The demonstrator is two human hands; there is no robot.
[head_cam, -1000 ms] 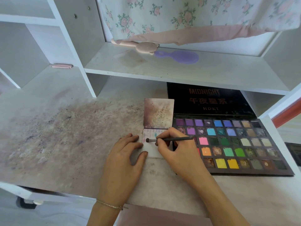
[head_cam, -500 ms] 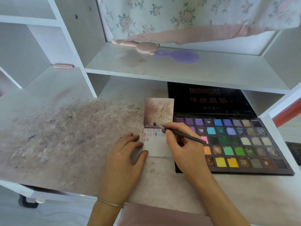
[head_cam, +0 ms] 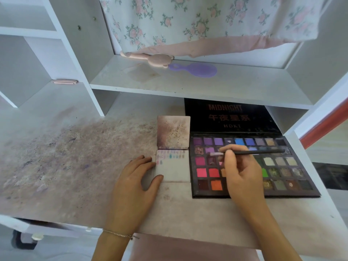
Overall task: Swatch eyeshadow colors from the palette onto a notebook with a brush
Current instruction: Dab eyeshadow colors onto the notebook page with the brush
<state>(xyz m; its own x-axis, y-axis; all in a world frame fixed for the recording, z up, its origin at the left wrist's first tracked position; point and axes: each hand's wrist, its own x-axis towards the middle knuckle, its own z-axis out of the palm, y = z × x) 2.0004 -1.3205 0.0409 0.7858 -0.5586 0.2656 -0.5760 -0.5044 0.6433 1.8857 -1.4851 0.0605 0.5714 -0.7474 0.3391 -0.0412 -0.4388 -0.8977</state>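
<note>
On the stained counter (head_cam: 56, 157), the left hand (head_cam: 133, 187) lies flat with fingers relaxed, fingertips and thumb resting against the left edge of the small notebook (head_cam: 175, 170) and holding nothing. The notebook lies open just left of the palette, touching or nearly so; two rows of faint swatches run along the top of its lower page, with a few more starting a third row at the left. It looks thin and light, so it would likely slide unless pinned at the edge like this. To the right, the palette (head_cam: 282, 166) lies open and flat, its dark lid tilted back under the shelf (head_cam: 188, 83). The right hand (head_cam: 241, 172) pinches the brush (head_cam: 252, 152) near the bristle end, tip over a purple pan in the second row. The brush is slim, stiff and light; a grip near the bristles suits control. The pressed powders are probably crumbly, so light strokes are wise.
</note>
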